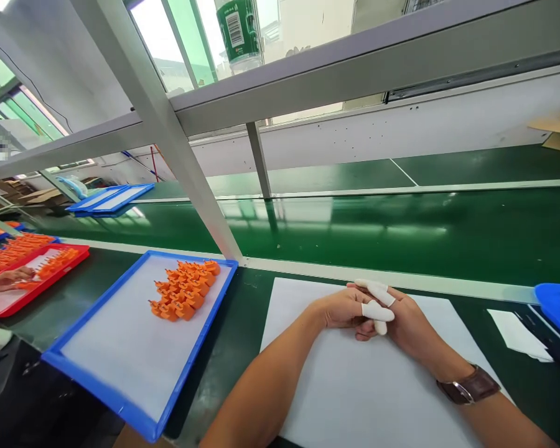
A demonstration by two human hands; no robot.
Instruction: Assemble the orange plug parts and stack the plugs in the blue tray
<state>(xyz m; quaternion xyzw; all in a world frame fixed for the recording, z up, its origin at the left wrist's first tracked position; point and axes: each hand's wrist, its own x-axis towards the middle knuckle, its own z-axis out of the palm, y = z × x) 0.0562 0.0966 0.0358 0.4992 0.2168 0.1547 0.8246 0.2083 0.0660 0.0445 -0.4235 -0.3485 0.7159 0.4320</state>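
Note:
My left hand (343,311) and my right hand (408,326) meet over a white sheet (364,379) on the green bench. Their fingers are bent and pressed together, overlapping each other. White finger cots (378,311) cover some of the fingertips. Whatever lies between the fingers, if anything, is hidden. A brown watch strap (469,384) is around my right wrist. Left of the sheet, a blue-rimmed tray (107,354) with a white base carries several small orange parts (184,289) grouped in rows at its far right corner.
A co-worker's hand (14,279) reaches over a red tray (68,264) of orange parts at far left. White paper (518,336) and a blue tray (557,298) lie at right. A grey frame post (200,193) rises behind the tray, before a green conveyor belt (401,230).

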